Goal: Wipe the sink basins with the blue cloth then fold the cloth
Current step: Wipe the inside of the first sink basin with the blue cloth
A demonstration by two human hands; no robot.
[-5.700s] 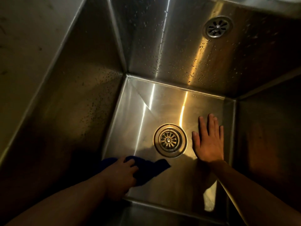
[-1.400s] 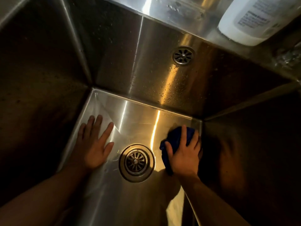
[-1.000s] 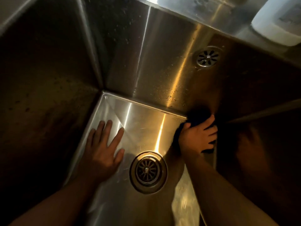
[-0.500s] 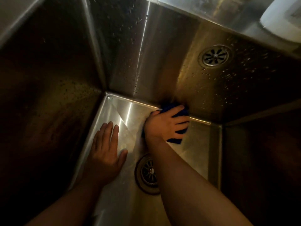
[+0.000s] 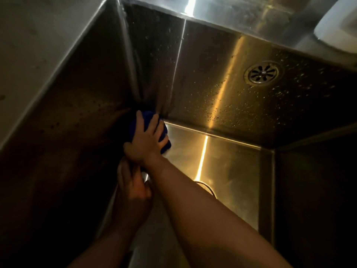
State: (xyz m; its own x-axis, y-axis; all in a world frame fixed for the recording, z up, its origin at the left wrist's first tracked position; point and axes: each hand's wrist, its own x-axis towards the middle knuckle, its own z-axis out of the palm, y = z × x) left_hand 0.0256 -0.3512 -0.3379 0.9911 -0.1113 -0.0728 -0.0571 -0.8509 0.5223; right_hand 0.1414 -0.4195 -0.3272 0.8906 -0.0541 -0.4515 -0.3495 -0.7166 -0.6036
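I look down into a deep steel sink basin (image 5: 228,167). My right hand (image 5: 146,140) presses the bunched blue cloth (image 5: 135,126) into the far left bottom corner, where the floor meets the back and left walls. Its fingers are spread over the cloth, which shows only around them. My right forearm crosses over my left hand (image 5: 133,192), which lies flat on the basin floor near the left wall, fingers apart and holding nothing. The floor drain is mostly hidden under my right arm.
An overflow grille (image 5: 262,74) sits high on the wet back wall. A white bottle (image 5: 338,26) stands on the back ledge at the top right. A pale countertop (image 5: 29,45) borders the basin on the left. The right wall is in shadow.
My right hand has slid the cloth leftward along the back edge of the floor into the far left corner. Its arm now crosses over my left hand, which stays put on the floor.
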